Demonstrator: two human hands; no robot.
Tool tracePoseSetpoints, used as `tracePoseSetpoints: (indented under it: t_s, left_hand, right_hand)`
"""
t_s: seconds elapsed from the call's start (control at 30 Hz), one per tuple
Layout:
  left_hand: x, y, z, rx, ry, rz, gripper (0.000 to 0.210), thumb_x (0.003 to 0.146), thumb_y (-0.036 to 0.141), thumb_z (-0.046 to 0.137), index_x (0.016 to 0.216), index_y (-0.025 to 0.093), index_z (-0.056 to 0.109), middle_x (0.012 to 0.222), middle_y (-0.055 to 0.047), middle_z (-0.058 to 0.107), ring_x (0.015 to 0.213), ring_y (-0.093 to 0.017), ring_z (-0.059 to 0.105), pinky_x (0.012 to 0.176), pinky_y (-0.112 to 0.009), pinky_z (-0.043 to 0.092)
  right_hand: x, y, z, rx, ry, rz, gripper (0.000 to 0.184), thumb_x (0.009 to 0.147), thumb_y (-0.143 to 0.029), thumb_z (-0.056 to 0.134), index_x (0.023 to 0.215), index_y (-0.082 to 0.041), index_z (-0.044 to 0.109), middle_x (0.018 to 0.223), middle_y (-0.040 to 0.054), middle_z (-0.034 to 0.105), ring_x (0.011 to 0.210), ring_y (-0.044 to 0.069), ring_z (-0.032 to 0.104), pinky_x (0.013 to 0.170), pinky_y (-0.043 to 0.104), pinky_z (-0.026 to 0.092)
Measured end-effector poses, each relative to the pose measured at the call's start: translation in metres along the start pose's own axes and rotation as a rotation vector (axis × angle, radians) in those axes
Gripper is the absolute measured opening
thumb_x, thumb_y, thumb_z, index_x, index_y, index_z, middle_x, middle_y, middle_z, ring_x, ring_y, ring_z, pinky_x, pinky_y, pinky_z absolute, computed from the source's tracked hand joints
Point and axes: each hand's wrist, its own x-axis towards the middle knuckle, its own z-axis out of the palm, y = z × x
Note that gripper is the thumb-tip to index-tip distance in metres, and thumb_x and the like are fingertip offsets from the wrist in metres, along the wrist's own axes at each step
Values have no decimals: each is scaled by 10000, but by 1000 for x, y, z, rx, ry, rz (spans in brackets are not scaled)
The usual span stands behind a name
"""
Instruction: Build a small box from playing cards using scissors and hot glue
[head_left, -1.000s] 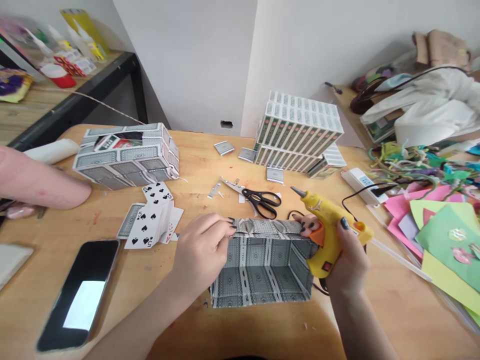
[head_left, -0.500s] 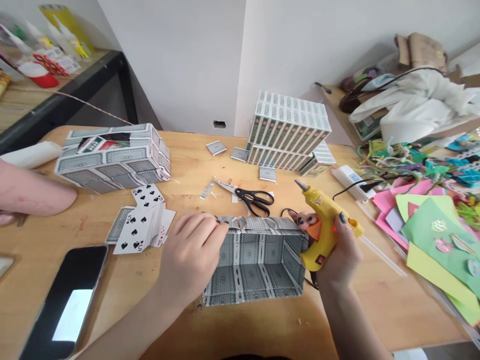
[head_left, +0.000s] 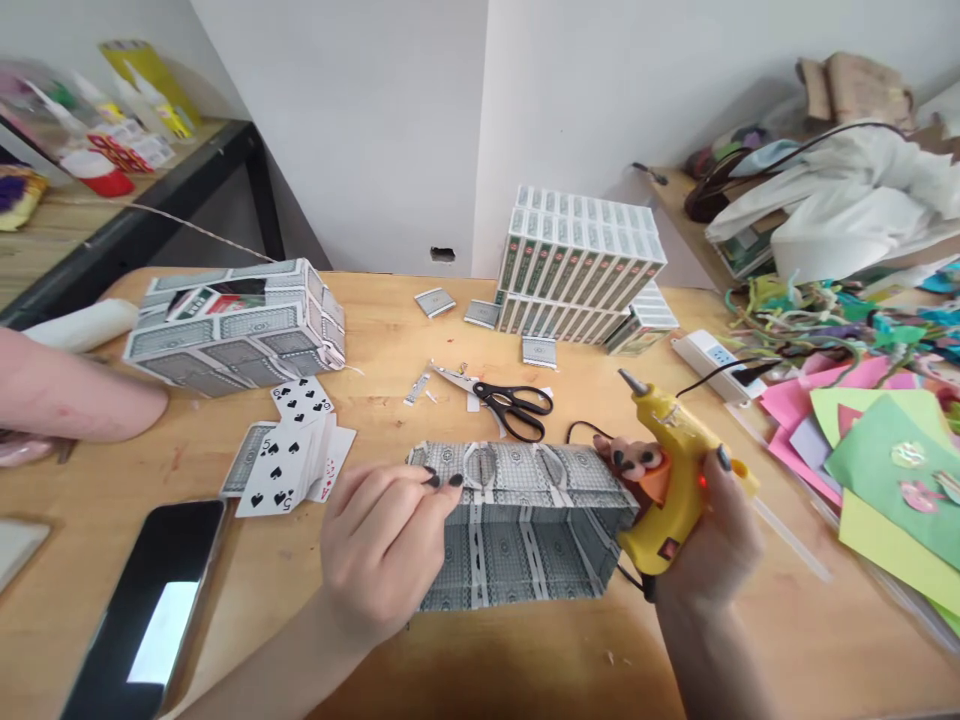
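A grey box made of playing cards (head_left: 551, 545) lies with its hollow side toward me, in front of me on the table. My left hand (head_left: 386, 545) is closed in a pinch over the box's upper left edge; what lies between its fingertips, if anything, is hidden. My right hand (head_left: 712, 540) grips a yellow hot glue gun (head_left: 679, 440), its nozzle pointing up and left, a red light glowing on it. Fingertips of that hand also touch the box's right end. Two curled card pieces (head_left: 480, 466) stand on the box's upper side.
Scissors (head_left: 514, 405) lie behind the box, near card scraps. Playing cards (head_left: 281, 465) and a phone (head_left: 142, 610) are at left, below a finished-looking card box (head_left: 240, 335). Stacked card packs (head_left: 577, 265) stand at the back; a power strip (head_left: 716, 362) and coloured paper (head_left: 892, 470) are right. Another person's arm (head_left: 75, 390) rests at left.
The box has tipped, so more of its upper side shows and less of its inside. The glue gun and my right hand have shifted slightly right; the left hand stays at the box's edge.
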Motion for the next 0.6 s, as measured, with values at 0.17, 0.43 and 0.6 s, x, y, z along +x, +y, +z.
tracePoseSetpoints:
  t_s: [0.17,0.43,0.6]
  left_hand:
    - [2,1,-6,7,3,33,249,720,-54,652,684,171,549,559,30,532,604,-145,581,631,-319,473]
    - [12,-21,1,107,-91,8,260,791,33,598,609,196,509,544,16,494,549,-161,476,573,-344,390]
    - [7,-47,12,250,-333,-187,189,804,114,590,639,202,566,655,-11,601,668,-198,571,667,-348,428]
  right_hand:
    - [-5,-5,2,15,26,-31,334,864,-416,470,717,-215,692,732,53,686,825,264,684,876,474,532]
    - [4,-14,-2,141,19,-112,263,809,-412,531,729,-200,663,636,5,555,663,163,566,871,432,503]
    - [5,-23,-13,73,99,-120,287,759,-425,534,702,-170,653,599,15,520,626,163,514,679,382,508]
